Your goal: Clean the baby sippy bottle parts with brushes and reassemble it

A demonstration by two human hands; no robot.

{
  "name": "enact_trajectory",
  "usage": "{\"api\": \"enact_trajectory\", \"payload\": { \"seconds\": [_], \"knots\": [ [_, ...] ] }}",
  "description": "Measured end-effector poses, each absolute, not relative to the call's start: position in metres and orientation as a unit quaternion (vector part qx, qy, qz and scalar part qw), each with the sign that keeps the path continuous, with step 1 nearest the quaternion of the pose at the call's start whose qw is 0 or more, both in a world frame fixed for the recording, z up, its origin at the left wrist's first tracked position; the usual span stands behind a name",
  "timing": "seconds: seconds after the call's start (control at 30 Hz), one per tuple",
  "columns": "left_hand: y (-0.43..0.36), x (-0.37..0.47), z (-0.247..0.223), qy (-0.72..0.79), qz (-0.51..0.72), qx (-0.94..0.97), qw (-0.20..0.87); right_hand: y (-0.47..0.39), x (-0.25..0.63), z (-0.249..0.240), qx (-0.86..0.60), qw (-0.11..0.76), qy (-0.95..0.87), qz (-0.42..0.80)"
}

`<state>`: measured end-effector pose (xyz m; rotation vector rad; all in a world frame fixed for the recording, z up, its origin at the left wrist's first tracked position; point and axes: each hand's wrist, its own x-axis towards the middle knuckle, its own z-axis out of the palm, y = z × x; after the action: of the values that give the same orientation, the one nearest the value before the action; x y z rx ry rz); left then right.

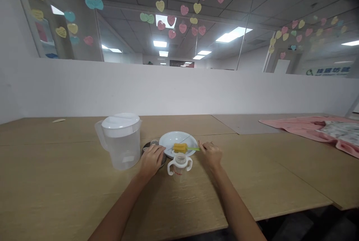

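My right hand is closed round the end of the green handle of a brush with a yellow sponge head. That head lies over a white plate. In front of the plate stands a clear bottle with two white handles, its top open. My left hand is over a dark round dish left of the bottle, its fingers bent; what they hold, if anything, is hidden. Small clear parts show in the dish behind the fingers.
A translucent lidded pitcher stands left of the dish. A pink cloth with a patterned part lies at the far right. A small flat piece is at the back left. Behind the wooden table rises a white wall with glass above.
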<state>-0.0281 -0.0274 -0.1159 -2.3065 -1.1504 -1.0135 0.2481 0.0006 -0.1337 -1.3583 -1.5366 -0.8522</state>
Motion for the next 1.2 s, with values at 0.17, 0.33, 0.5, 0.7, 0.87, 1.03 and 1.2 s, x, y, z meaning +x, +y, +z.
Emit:
{"api": "enact_trajectory", "payload": {
  "seconds": [0.17,0.33,0.5,0.7,0.87,1.03,1.2],
  "knots": [
    [-0.03,-0.023,-0.117,-0.396,-0.337,-0.838,0.165,0.002,0.241,-0.136,-0.571,0.467,-0.615,-0.279],
    [-0.027,-0.023,-0.123,-0.394,-0.327,-0.845,0.156,0.004,0.239,-0.139,-0.64,0.442,-0.593,-0.208],
    [-0.026,-0.022,-0.125,-0.392,-0.332,-0.843,0.158,0.005,0.236,-0.139,-0.673,0.44,-0.574,-0.158],
    [-0.027,-0.02,-0.124,-0.403,-0.345,-0.831,0.167,0.003,0.233,-0.136,-0.685,0.456,-0.555,-0.119],
    [-0.028,-0.017,-0.125,-0.401,-0.346,-0.832,0.162,0.001,0.232,-0.133,-0.684,0.46,-0.56,-0.084],
    [-0.03,-0.012,-0.124,-0.39,-0.336,-0.844,0.15,0.0,0.232,-0.132,-0.685,0.464,-0.559,-0.051],
    [-0.03,-0.009,-0.123,-0.398,-0.33,-0.843,0.15,-0.001,0.233,-0.13,-0.688,0.475,-0.549,-0.015]
  ]
}}
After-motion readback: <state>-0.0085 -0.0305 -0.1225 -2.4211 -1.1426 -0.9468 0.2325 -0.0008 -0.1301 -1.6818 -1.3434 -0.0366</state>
